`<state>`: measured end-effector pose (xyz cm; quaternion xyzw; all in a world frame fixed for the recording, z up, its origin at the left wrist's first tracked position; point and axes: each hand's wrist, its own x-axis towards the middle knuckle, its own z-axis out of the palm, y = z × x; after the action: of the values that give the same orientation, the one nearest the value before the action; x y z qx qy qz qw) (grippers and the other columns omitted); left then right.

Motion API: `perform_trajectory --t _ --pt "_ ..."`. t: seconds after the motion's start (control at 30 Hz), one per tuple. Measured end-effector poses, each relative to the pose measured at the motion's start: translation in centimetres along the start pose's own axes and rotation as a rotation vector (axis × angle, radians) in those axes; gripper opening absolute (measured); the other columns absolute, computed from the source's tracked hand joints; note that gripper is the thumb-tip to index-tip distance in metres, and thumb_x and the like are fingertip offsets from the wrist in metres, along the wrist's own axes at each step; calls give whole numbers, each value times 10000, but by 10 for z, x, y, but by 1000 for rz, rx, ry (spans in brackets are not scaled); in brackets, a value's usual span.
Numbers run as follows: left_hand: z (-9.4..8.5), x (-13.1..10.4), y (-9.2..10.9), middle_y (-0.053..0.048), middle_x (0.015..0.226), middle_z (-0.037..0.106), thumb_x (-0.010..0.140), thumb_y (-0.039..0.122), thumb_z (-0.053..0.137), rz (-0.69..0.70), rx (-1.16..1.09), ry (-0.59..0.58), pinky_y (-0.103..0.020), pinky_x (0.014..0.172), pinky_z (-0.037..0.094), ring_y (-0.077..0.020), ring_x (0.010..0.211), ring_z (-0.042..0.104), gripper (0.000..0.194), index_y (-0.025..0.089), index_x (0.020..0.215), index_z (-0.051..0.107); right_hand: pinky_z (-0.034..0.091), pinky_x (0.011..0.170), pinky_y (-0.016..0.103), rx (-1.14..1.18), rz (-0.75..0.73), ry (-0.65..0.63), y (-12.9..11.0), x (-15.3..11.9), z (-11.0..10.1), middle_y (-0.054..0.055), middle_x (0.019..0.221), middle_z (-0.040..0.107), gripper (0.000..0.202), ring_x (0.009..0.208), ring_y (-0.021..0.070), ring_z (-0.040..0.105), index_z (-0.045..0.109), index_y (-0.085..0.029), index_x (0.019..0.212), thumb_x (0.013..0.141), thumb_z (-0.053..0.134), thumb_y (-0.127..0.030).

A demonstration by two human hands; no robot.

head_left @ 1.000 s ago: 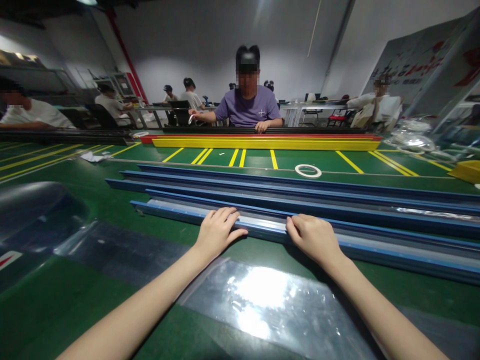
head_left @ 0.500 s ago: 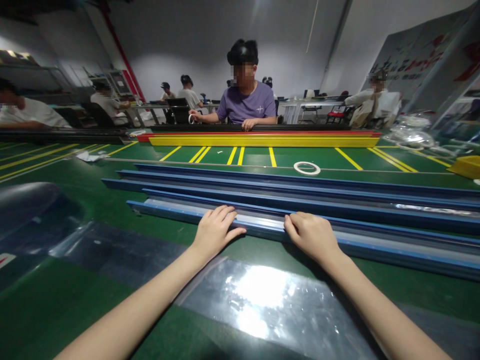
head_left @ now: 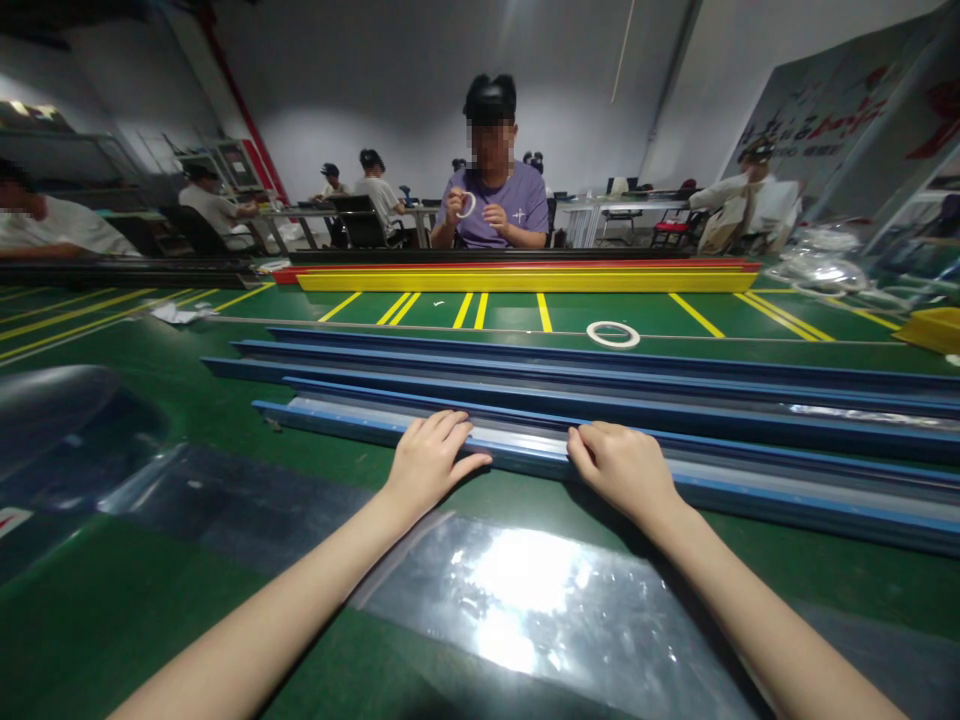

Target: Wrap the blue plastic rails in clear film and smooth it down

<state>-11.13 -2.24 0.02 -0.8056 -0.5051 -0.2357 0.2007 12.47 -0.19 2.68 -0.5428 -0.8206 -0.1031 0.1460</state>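
Note:
The nearest long blue channel profile (head_left: pixel 345 418) lies across the green table, its open side up with a pale strip along its inside. My left hand (head_left: pixel 431 455) grips its near wall, fingers reaching over into the channel and thumb along the front. To the right, my right hand (head_left: pixel 622 465) rests on the same profile with its fingers curled over the near wall. Behind it lie more blue profiles (head_left: pixel 360 365), parallel and close. Clear plastic film (head_left: pixel 600 610) lies flat under my forearms, shining in the light.
Across the table a co-worker in a purple shirt (head_left: pixel 529 190) holds a white tape roll (head_left: pixel 466 205). Yellow (head_left: pixel 525 283) and red profiles lie before them. Another white tape roll (head_left: pixel 592 330) lies behind the blue profiles. Bundled clear plastic (head_left: pixel 821 262) sits at right.
The co-worker has raised the white tape roll to chest height and lifted the other hand off the profiles. My hands stay in place on the blue profile.

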Motion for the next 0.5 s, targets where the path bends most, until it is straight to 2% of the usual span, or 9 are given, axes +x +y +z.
perform_trajectory --t 0.5 --pt "1 -1 0 -79 998 646 782 495 474 27 36 32 -318 744 414 -220 942 577 387 157 929 590 189 496 254 -7 9 -13 0 -1 -1 36 623 606 409 552 106 510 597 -170 613 848 298 -321"
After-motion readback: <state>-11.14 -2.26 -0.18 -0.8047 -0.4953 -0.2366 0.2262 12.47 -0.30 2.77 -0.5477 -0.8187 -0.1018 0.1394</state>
